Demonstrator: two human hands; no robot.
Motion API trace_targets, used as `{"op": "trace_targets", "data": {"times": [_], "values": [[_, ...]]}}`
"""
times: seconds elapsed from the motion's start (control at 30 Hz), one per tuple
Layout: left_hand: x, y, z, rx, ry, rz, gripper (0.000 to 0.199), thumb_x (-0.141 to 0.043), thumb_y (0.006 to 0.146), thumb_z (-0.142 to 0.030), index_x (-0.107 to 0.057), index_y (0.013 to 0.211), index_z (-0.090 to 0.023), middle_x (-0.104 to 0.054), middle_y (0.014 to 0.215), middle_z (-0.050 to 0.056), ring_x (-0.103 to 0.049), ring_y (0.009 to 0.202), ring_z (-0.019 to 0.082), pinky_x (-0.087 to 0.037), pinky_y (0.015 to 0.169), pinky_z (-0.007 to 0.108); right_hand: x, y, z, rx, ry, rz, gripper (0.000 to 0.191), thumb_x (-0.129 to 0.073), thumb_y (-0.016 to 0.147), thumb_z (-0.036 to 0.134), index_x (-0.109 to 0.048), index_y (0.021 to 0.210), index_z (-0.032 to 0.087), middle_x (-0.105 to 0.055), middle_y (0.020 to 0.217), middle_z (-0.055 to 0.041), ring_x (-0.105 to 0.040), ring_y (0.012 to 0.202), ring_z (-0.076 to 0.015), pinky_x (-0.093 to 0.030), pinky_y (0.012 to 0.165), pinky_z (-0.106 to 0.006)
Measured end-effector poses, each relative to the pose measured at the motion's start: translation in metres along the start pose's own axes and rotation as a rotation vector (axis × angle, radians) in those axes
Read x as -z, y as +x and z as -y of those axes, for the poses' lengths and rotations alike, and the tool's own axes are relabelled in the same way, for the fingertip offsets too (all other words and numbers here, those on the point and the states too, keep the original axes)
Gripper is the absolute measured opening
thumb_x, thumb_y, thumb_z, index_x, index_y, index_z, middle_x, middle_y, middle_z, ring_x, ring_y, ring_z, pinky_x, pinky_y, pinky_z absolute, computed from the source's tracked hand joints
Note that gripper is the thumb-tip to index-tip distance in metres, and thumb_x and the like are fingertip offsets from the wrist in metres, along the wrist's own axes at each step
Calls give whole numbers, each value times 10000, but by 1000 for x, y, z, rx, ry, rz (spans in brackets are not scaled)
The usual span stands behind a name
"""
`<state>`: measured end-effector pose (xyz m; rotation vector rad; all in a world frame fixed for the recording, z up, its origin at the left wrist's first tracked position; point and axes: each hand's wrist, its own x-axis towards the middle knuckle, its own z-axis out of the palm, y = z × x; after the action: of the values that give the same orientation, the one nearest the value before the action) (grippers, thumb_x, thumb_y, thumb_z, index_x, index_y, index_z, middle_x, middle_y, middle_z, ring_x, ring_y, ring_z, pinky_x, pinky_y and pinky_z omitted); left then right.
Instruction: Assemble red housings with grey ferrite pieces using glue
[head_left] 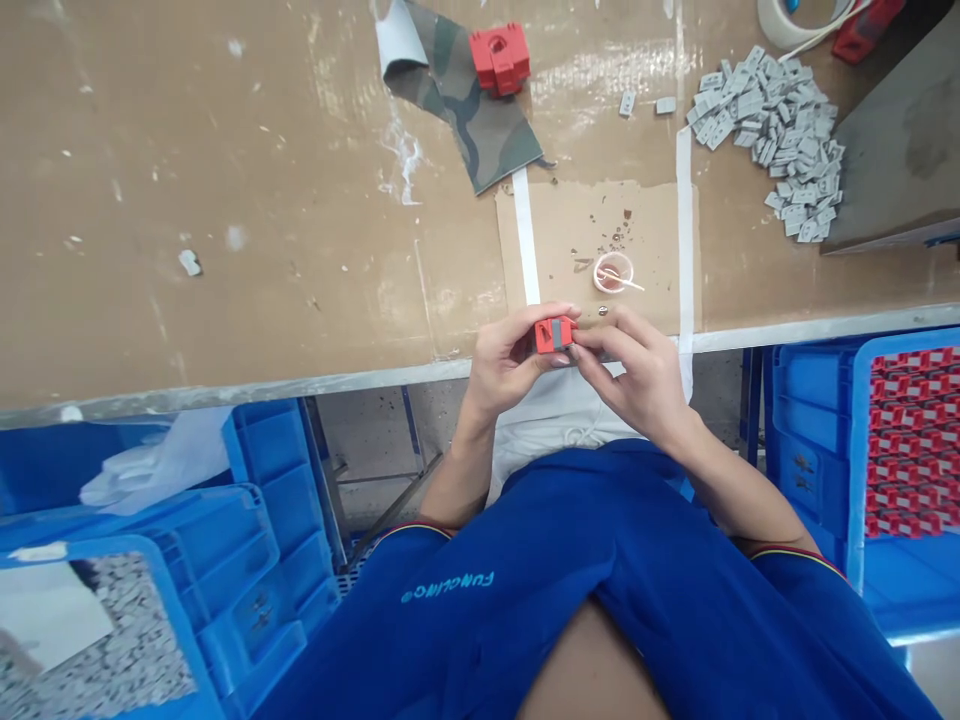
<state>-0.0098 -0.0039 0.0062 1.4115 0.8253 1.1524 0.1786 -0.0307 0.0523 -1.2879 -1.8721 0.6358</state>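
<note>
A small red plastic part (543,337) with a grey piece (556,333) across it is held just above the table's front edge. My left hand (496,368) grips it from the left, the thumb below and the fingers along the top. From the right, my right hand (637,372) pinches at its end with thumb and fingertips, which hide that end. Just beyond my hands, a small clear cup (613,272) with reddish liquid and a thin white stick stands on a taped piece of cardboard (660,235).
A bigger red block (500,60) sits on a camouflage-patterned strip (491,140). Many grey plates (757,110) are heaped at right, beside a grey box (900,140). Blue crates flank me: one (817,420) with rows of red parts, another (172,600) with grey pieces.
</note>
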Motion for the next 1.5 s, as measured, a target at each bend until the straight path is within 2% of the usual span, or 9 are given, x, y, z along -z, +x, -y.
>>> {"op": "trace_targets", "data": {"times": [0.17, 0.4, 0.57, 0.67, 0.83, 0.93, 1.17, 1.3, 1.5], "values": [[0, 4, 2, -58, -99, 32, 442, -852, 906, -324, -752, 1335, -295, -792, 1330, 75, -813, 1090, 199, -662, 946, 283, -2, -3, 1, 47, -104, -42, 96, -617, 1040, 204, -709, 1015, 210, -693, 905, -51, -672, 755, -171, -548, 689, -308], [2, 4, 5, -27, -98, 18, 377, -867, 884, -270, -796, 1254, -261, -822, 1217, 70, -811, 1065, 188, -659, 932, 261, -6, 2, -4, 145, -140, -13, 192, -571, 1027, 111, -594, 863, 209, -625, 811, -19, -578, 702, -157, -427, 634, -278], [2, 2, 3, 13, -100, -16, 394, -883, 870, -357, -795, 1230, -224, -832, 1191, 90, -816, 1057, 204, -663, 933, 279, -9, 2, -3, 140, -161, -25, 192, -571, 1047, 149, -602, 867, 206, -606, 796, -13, -552, 693, -157, -416, 639, -275], [3, 2, 3, 3, -133, -19, 389, -864, 884, -424, -791, 1211, -226, -838, 1173, 93, -821, 1038, 211, -666, 906, 292, -8, 1, 2, 140, -130, -39, 159, -573, 1056, 168, -642, 915, 197, -649, 831, -27, -587, 720, -160, -441, 648, -275], [7, 3, 10, 33, -169, -52, 526, -833, 843, -633, -784, 1193, -243, -835, 1144, 88, -815, 994, 219, -666, 891, 333, -7, -1, 11, 138, -15, -71, 95, -604, 1060, 192, -692, 1096, 189, -747, 998, -73, -682, 803, -163, -547, 740, -286], [8, 4, 11, 31, -174, -47, 531, -835, 839, -636, -787, 1197, -246, -830, 1128, 79, -811, 994, 207, -659, 875, 313, -7, 1, 13, 121, -61, -77, 110, -586, 1057, 186, -696, 1060, 192, -748, 959, -68, -680, 791, -169, -539, 729, -291], [4, 7, 2, 54, -143, -26, 429, -885, 850, -473, -792, 1194, -234, -839, 1138, 83, -821, 1041, 230, -664, 885, 317, -4, 10, 13, -20, -310, 116, 158, -558, 1000, 149, -636, 869, 192, -670, 806, -49, -595, 725, -197, -397, 661, -304], [5, 7, 4, 46, -129, -11, 416, -898, 843, -434, -799, 1195, -236, -841, 1087, 64, -824, 1003, 214, -665, 878, 298, -1, 16, 10, -44, -279, 218, 137, -573, 974, 123, -625, 865, 189, -649, 779, -33, -563, 699, -186, -344, 647, -299], [6, 3, 9, 41, -85, -20, 451, -896, 835, -477, -787, 1210, -251, -833, 1122, 60, -815, 1038, 224, -659, 905, 318, 6, 17, 12, -92, -228, 264, 159, -542, 1010, 147, -626, 879, 182, -659, 807, -42, -558, 708, -177, -356, 665, -299]]}}
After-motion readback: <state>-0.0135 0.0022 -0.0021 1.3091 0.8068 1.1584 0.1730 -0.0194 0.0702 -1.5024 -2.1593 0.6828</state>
